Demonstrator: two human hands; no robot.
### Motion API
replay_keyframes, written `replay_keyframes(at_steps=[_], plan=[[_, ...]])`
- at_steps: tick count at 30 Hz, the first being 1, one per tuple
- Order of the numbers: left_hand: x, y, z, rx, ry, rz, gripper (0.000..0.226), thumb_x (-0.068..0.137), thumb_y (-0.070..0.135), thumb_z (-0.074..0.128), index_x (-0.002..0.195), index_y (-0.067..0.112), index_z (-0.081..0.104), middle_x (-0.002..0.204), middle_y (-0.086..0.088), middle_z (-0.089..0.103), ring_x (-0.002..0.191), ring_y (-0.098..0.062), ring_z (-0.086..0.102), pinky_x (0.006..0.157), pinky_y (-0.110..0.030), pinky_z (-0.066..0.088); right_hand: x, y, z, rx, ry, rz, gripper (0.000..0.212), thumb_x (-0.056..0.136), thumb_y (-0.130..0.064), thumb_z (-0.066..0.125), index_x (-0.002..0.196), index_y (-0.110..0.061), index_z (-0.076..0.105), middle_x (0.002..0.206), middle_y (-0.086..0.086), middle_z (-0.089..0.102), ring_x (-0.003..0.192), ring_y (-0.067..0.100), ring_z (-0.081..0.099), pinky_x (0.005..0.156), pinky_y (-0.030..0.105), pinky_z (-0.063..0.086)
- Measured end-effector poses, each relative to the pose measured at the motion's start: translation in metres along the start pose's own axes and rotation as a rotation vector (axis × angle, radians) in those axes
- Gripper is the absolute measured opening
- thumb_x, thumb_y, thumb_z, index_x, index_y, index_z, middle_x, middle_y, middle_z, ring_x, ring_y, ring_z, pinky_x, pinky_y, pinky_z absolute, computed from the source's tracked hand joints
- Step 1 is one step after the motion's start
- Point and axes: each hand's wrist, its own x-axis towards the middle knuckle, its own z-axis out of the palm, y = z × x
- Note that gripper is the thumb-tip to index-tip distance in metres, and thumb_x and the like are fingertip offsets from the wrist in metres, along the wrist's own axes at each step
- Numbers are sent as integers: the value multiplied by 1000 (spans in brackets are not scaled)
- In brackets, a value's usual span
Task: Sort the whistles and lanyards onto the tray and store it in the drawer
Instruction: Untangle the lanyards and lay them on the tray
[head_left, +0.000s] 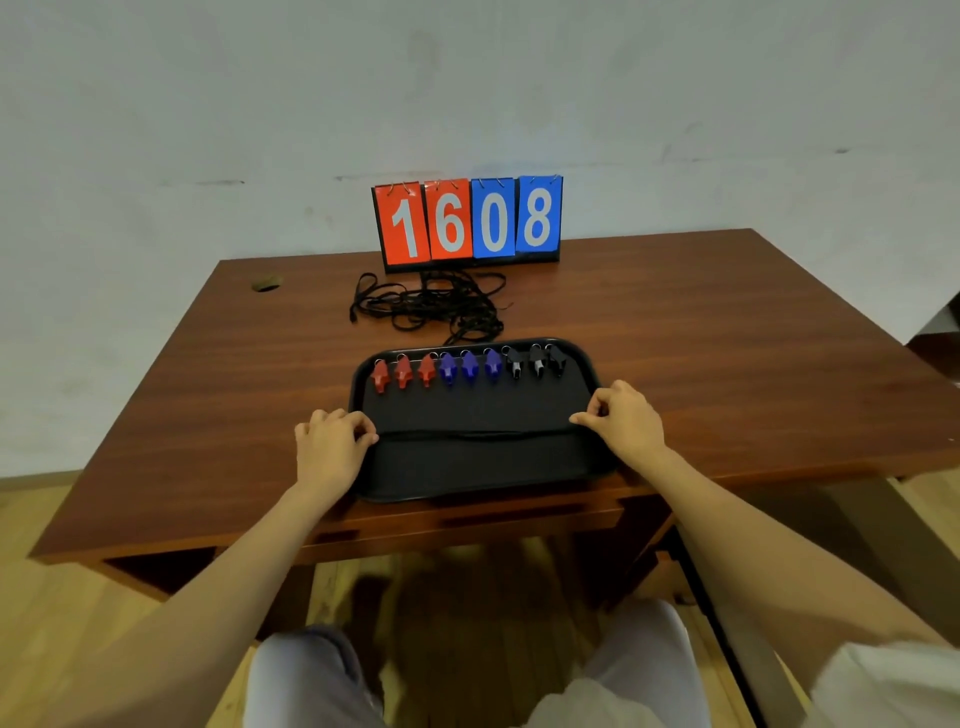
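**Lanyard stretched across the tray**

A flat black rectangular plastic tray (483, 475) sat at the near edge of the brown wooden table (727, 332). Nine whistles lined its far side: three red (403, 372), three blue (469, 367), three black (537, 360). The left hand (332, 447) and right hand (626, 418) each pinched an end of one black cord lanyard (472, 433), stretched across the tray. A tangled pile of black lanyards (431, 306) lay beyond it, before the red-and-blue flip scoreboard (470, 223).

"1 6" on red, "0 8" on blue scoreboard (470, 223) cards
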Motion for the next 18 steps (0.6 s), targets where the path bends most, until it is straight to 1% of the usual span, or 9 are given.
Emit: replay_keyframes(at_steps=[3, 5, 7, 9, 11, 13, 15, 18], plan=[[-1, -1, 4, 30, 8, -6, 14, 92, 29, 55, 95, 25, 68, 114, 2, 59, 121, -25, 38, 97, -43, 23, -1, 5, 2, 6, -12, -5, 29, 83, -41, 67, 70, -19, 55, 91, 0, 47, 79, 18, 50, 62, 33, 43], [-3, -1, 6, 36, 32, 11, 16, 91, 28, 57, 101, 24, 68, 120, 2, 55, 125, -25, 33, 99, -44, 20, -2, 8, 4, 22, 8, -46, 23, 86, -39, 65, 79, -18, 61, 93, 0, 48, 91, 17, 45, 72, 34, 45], [-5, 0, 9, 52, 55, 59, 21, 90, 29, 59, 110, 24, 66, 124, 2, 53, 126, -25, 32, 99, -44, 19, -4, 9, 5, 15, 52, -124, 20, 88, -37, 62, 89, -17, 67, 98, 1, 54, 102, 20, 43, 86, 36, 43], [-8, 2, 11, 62, 60, 113, 26, 90, 30, 58, 115, 24, 64, 125, 3, 54, 126, -23, 34, 99, -44, 18, -7, 9, 4, -51, 70, -213, 19, 90, -35, 61, 96, -19, 71, 106, 0, 59, 112, 23, 43, 95, 37, 39], [-11, 4, 15, 60, 65, 149, 27, 91, 30, 57, 117, 24, 63, 124, 3, 56, 125, -23, 37, 99, -44, 18, -9, 9, 5, -173, 45, -298, 21, 91, -35, 59, 102, -22, 71, 113, -3, 61, 121, 22, 41, 102, 37, 32], [-14, 6, 17, 58, 71, 154, 28, 93, 29, 55, 119, 22, 63, 123, 2, 58, 124, -24, 40, 99, -44, 18, -11, 11, 7, -289, 30, -313, 24, 93, -34, 55, 108, -23, 69, 118, -4, 60, 126, 21, 38, 109, 37, 23], [-16, 6, 18, 64, 71, 137, 28, 94, 27, 52, 120, 22, 62, 122, 1, 59, 124, -24, 41, 99, -44, 17, -12, 13, 9, -313, 55, -282, 23, 94, -32, 54, 108, -22, 69, 118, -2, 60, 128, 23, 37, 111, 38, 20], [-17, 5, 19, 84, 82, 127, 25, 95, 27, 51, 115, 23, 65, 116, 2, 61, 122, -23, 43, 97, -42, 16, -14, 17, 13, -271, 116, -268, 17, 91, -26, 59, 99, -18, 72, 120, 4, 58, 128, 27, 38, 110, 45, 22]])
